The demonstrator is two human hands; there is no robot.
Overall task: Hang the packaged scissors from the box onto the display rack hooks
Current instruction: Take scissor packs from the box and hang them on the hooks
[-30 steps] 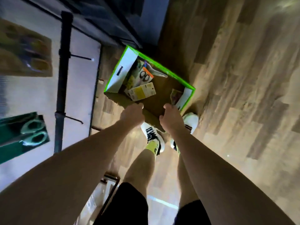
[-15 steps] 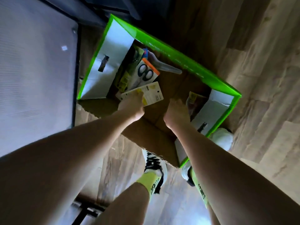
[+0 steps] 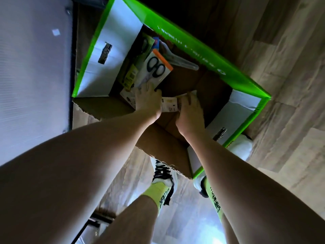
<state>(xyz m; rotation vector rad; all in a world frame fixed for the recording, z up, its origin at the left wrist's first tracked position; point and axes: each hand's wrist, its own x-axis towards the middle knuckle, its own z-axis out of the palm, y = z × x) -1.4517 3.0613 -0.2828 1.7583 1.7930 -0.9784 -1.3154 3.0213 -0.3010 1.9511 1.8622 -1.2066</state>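
Hands in the box, grabbing a scissors pack

Both hands are down inside the green-edged box [image 3: 207, 55] on the wood floor [image 3: 288, 85]. The left hand [image 3: 148, 101] sits at about 9 o'clock of a flat white pack with yellow print [image 3: 169, 104], the right hand [image 3: 190, 111] at its 3 o'clock, so the pack is caught between them near the middle of the box bottom. Left fingers [image 3: 146, 87] are curled down over the pack's edge, and they may also be touching another white pack [image 3: 127, 97] lying under it, hard to say. Right fingers look wrapped round the other end, mostly hidden from this angle.

More stock sits at 11 o'clock: a pack with black-handled scissors and an orange strip [image 3: 156, 67], a green-yellow pack [image 3: 133, 74] beside it, and a clear sleeve with grey scissors [image 3: 181, 61] at 12.

What could go wrong, I reckon: lifting two packs at once because they're stacked and slick, or the card bending if it's pulled up by one corner. Also the box flap at 6 o'clock could snag it on the way out. The rack isn't in view from here.
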